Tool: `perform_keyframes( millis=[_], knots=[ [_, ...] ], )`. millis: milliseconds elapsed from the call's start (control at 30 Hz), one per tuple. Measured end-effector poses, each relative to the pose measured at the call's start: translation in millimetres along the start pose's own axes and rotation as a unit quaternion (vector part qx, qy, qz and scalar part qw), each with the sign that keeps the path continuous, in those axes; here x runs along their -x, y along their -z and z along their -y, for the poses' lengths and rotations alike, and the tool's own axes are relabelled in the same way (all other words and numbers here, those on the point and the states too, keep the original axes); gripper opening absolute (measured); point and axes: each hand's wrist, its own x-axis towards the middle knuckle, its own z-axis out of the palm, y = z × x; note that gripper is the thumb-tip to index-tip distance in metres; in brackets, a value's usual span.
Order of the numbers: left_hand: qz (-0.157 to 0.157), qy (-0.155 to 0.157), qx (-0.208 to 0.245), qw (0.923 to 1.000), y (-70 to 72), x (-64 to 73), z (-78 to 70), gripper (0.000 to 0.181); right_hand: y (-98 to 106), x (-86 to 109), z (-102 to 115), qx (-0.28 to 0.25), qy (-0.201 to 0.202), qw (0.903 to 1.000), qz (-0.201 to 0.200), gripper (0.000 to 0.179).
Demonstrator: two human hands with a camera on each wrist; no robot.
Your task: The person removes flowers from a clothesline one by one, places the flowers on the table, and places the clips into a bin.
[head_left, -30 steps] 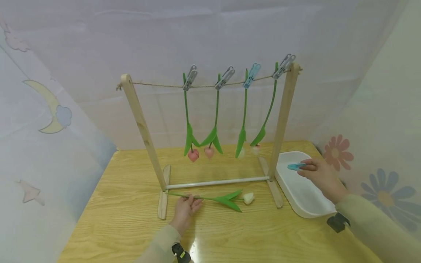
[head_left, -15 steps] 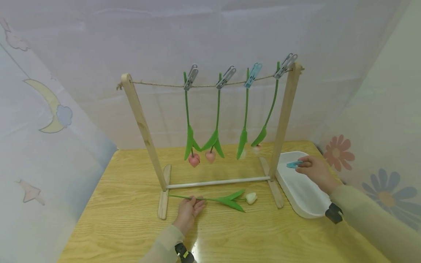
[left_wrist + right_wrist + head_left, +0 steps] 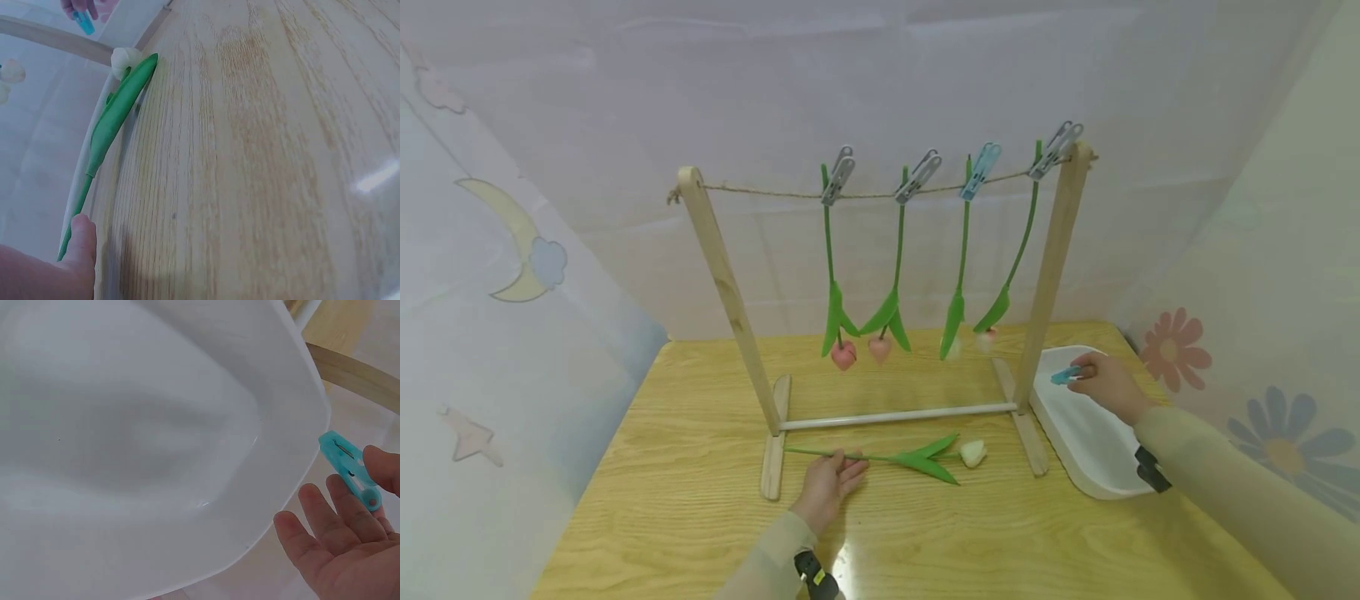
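Note:
A white tulip with green leaves (image 3: 921, 463) lies along the table in front of the rack. My left hand (image 3: 827, 487) pinches its stem between thumb and fingers, the flower pointing right. In the left wrist view the thumb (image 3: 83, 240) covers part of the stem. Over the white tray, my right hand (image 3: 1108, 386) holds a light blue clothespin (image 3: 1064, 376) between thumb and fingers. The right wrist view shows this clothespin (image 3: 347, 464) near the tray's rim. Several tulips (image 3: 896, 308) hang head down from a twine, each held by a grey or blue clothespin (image 3: 981, 172).
A wooden rack with two posts (image 3: 722, 283) and a white bottom bar (image 3: 898, 417) stands on the wood-grain table (image 3: 970, 533). To its right is the white tray (image 3: 1093, 479). Printed cloth walls (image 3: 760, 100) enclose the back and sides.
My right hand has shifted slightly left with the blue clothespin, above the tray. My left hand and the tulip it holds moved a little right at first, then stayed nearly still.

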Motion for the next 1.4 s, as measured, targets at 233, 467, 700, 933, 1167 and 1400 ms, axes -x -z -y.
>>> perform_keyframes(
  millis=[233, 467, 700, 933, 1167, 1400],
  knots=[
    [0.008, 0.0, -0.011, 0.9999, 0.6, -0.5, -1.3, 0.041, -3, -6.6, -11, 0.003, 0.012, 0.9999, -0.005, 0.032],
    [0.008, 0.008, -0.016, 0.9998, 2.2, -2.2, -2.5, 0.042, -6, -13.9, -22, -0.001, 0.017, 0.9998, -0.005, 0.031],
    [0.011, 0.014, -0.03, 0.9994, 3.7, -2.0, -2.8, 0.046, -6, -17.3, -27, -0.013, 0.02, 0.9996, 0.014, 0.031],
    [0.017, 0.021, -0.038, 0.9989, 6.1, -1.8, -4.2, 0.048, -5, -19.4, -39, -0.01, 0.007, 0.9988, 0.048, 0.032],
    [0.018, 0.023, -0.041, 0.9987, 7.0, -1.3, -4.9, 0.047, -3, -21.4, -45, -0.01, -0.06, 0.9919, 0.112, 0.036],
    [0.009, 0.02, -0.037, 0.9991, 8.9, -3.4, -0.8, 0.048, -7, -23.0, -46, -0.011, -0.092, 0.9848, 0.147, 0.039]
  ],
)
